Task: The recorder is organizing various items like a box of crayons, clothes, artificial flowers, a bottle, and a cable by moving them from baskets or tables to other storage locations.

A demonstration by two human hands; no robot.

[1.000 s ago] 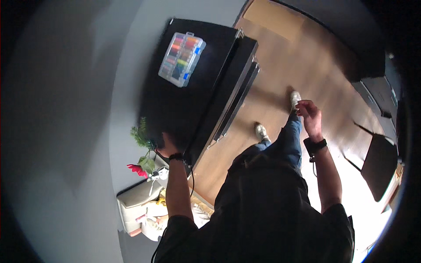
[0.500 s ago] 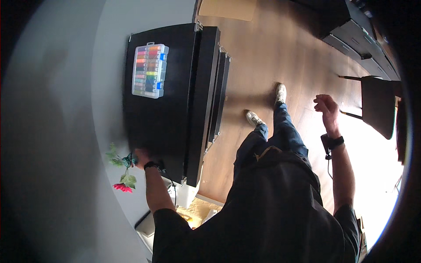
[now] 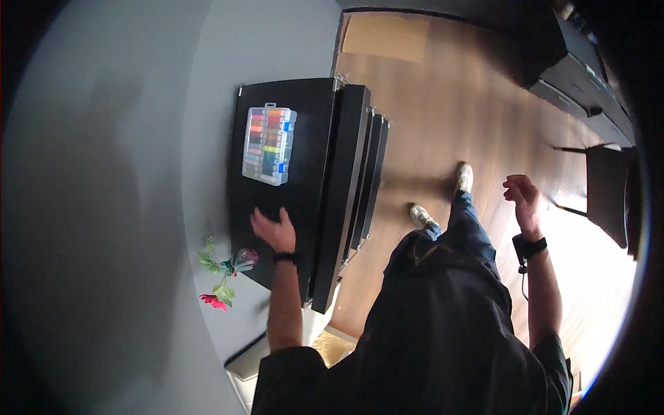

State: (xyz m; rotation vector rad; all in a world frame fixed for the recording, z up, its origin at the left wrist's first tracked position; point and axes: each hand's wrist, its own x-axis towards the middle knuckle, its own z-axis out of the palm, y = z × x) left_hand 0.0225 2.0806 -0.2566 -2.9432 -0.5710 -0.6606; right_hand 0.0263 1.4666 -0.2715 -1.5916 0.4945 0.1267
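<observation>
My left hand (image 3: 274, 230) hovers with fingers spread over the top of a black chest of drawers (image 3: 304, 138), holding nothing. Farther along that top lies a clear plastic organizer box (image 3: 268, 144) filled with rows of coloured items. A small glass vase with a red flower and green leaves (image 3: 228, 273) stands at the near left corner of the chest, just left of my wrist. My right hand (image 3: 522, 196) is raised over the wooden floor with fingers loosely curled and nothing in it. A dark watch sits on that wrist.
The chest stands against a grey wall (image 3: 138, 173), its drawers (image 3: 366, 180) stepped out toward the wooden floor (image 3: 449, 104). My feet in light shoes (image 3: 443, 197) stand beside it. Dark furniture (image 3: 574, 76) and a chair (image 3: 609, 194) are at right. A flat cardboard piece (image 3: 385, 36) lies far off.
The view has swung so the chest sits more central. My left hand has moved from the chest's near corner by the flower onto its top. My right hand stays raised.
</observation>
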